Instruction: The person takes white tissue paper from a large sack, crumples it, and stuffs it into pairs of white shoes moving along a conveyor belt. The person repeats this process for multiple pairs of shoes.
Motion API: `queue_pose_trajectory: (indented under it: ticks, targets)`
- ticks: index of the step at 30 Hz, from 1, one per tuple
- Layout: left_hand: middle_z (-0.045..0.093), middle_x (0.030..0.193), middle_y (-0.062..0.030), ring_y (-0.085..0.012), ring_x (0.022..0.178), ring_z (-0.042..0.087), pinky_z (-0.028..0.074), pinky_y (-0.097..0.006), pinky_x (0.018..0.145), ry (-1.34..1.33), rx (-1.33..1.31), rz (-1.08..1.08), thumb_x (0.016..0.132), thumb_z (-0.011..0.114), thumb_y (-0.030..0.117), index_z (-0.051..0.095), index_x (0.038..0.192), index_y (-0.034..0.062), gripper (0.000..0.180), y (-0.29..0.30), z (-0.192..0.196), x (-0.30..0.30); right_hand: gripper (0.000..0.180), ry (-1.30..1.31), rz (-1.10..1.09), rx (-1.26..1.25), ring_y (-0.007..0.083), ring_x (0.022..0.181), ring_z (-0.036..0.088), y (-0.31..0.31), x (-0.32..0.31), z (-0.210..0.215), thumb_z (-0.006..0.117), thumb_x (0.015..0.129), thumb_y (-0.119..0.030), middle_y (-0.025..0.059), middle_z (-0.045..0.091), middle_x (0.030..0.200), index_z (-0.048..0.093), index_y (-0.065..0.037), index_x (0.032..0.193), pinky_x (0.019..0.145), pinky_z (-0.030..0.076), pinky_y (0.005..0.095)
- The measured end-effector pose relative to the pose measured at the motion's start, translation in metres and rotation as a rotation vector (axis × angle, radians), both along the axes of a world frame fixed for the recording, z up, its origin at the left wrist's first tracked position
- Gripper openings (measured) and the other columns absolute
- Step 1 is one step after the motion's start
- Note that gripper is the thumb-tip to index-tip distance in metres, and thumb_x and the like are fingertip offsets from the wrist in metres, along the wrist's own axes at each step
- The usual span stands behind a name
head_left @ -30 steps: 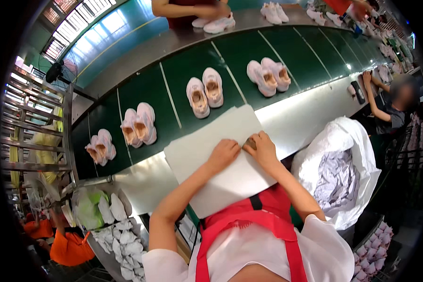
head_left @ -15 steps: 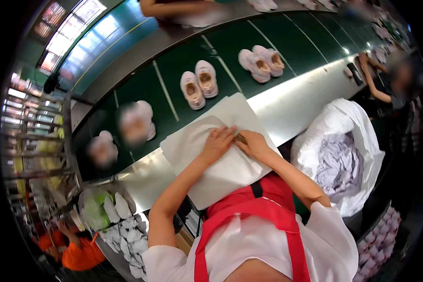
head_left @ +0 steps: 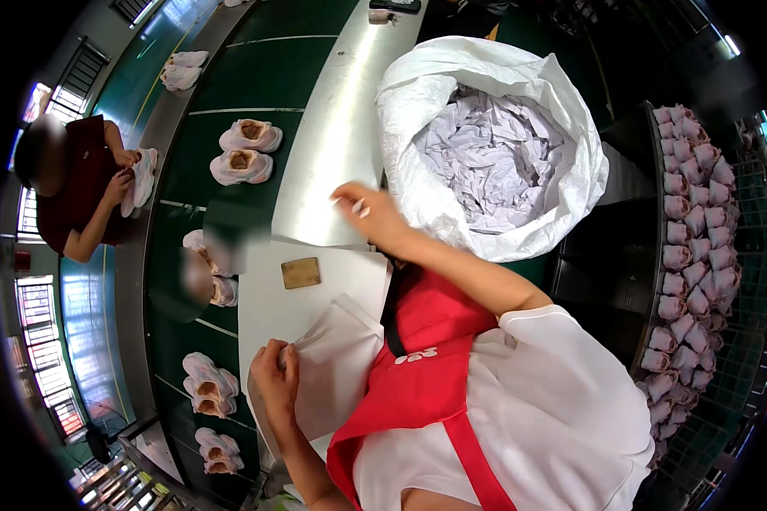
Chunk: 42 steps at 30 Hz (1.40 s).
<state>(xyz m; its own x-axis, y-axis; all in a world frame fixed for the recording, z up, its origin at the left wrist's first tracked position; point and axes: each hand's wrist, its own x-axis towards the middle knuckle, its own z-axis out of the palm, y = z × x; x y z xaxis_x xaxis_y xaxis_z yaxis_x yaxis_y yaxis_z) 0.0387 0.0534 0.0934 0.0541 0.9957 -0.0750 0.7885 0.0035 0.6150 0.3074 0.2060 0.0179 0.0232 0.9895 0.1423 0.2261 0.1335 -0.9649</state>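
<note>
Left hand [head_left: 275, 372] at the left edge of the flat stack of white paper sheets [head_left: 262, 319], palm down, fingers curled in, thumb and fingers closed on the raised edge of a thin white top sheet [head_left: 337, 375], which bows up over the stack; left forearm runs up from the bottom. Right hand [head_left: 371, 217] blurred, just past the stack's far edge over the shiny metal tabletop [head_left: 324, 128], elbow bent, fingers half curled; can't tell if it has anything. Small brown rectangular block [head_left: 302, 273] lies on the stack. Big white woven bag [head_left: 409, 111] of crumpled paper beyond the stack, to its right.
</note>
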Motion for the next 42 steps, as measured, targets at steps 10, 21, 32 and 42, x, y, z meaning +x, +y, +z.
queue_pose_trajectory:
  ticks: [10, 21, 32, 42]
  targets:
    - [0.045, 0.055, -0.0119, -0.0233, 0.05, 0.04, 0.031, -0.036, 0.047, -0.047, -0.029, -0.07, 0.082, 0.062, 0.011, 0.058, 0.076, 0.0009, 0.013, 0.008, 0.023, 0.034, 0.038, -1.599, -0.111, 0.134, 0.0251, 0.105, 0.053, -0.049, 0.334, -0.197, 0.064, 0.07, -0.006, 0.0083, 0.06, 0.096, 0.058, -0.015, 0.106, 0.084, 0.044, 0.0387]
    - [0.048, 0.057, -0.0131, -0.0259, 0.054, 0.043, 0.034, -0.037, 0.051, -0.057, -0.025, -0.09, 0.082, 0.062, 0.011, 0.058, 0.075, 0.0003, 0.013, 0.007, 0.027, 0.038, 0.026, -1.082, -0.351, -0.269, 0.0318, 0.073, 0.061, -0.03, 0.343, -0.1, 0.054, 0.086, -0.027, 0.023, 0.061, 0.082, 0.058, -0.007, 0.101, 0.069, 0.048, 0.0426]
    - [0.053, 0.059, -0.0109, -0.0252, 0.056, 0.045, 0.037, -0.035, 0.051, -0.137, -0.029, -0.148, 0.08, 0.065, 0.014, 0.061, 0.076, 0.0023, 0.013, 0.006, 0.047, 0.037, 0.034, 0.008, -0.343, -0.467, 0.0145, 0.075, 0.057, 0.039, 0.287, -0.015, 0.063, 0.074, -0.017, 0.0043, 0.064, 0.086, 0.062, 0.002, 0.102, 0.068, 0.045, 0.0279]
    - [0.062, 0.087, -0.0096, -0.0274, 0.071, 0.055, 0.044, -0.036, 0.063, -0.093, 0.442, -0.345, 0.074, 0.072, 0.022, 0.055, 0.072, 0.0065, 0.023, -0.006, 0.085, 0.052, 0.027, -0.084, 0.73, -0.054, 0.0176, 0.083, 0.055, -0.034, -0.035, 0.104, 0.059, 0.077, -0.002, 0.0114, 0.06, 0.09, 0.053, -0.002, 0.104, 0.078, 0.044, 0.0284]
